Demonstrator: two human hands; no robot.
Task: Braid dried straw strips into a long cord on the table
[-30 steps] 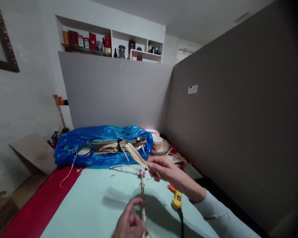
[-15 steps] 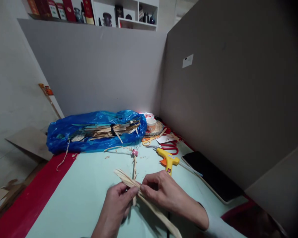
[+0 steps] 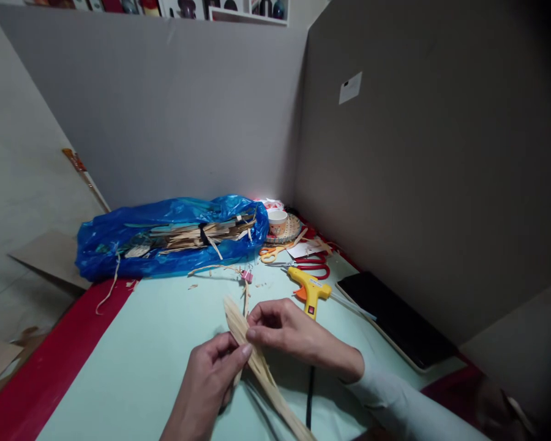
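Observation:
A long pale strip of dried plant fibre [image 3: 262,366], like husk or leaf, runs slantwise between my hands, its wider end pointing up and away. My left hand [image 3: 213,367] pinches it from the left, thumb on top. From the right, my right hand [image 3: 294,334] grips its edge between thumb and fingers, just above the left thumb. Behind them, a thin twisted fibre cord [image 3: 247,298] lies on the table, with a pink binder clip [image 3: 247,275] at its far end. The cord's near part passes behind the strip and my fingers.
A yellow glue gun [image 3: 310,288], red-handled scissors [image 3: 310,264] and orange-handled scissors [image 3: 272,252] lie right of centre. Further right is a black flat tablet-like object [image 3: 395,318]. Behind are a blue plastic bag [image 3: 119,233] of dried strips and a paper cup [image 3: 277,223].
The strip has turned more upright and its upper end looks spread wider. My right hand has shifted slightly up and left along it. The camera view has tilted down.

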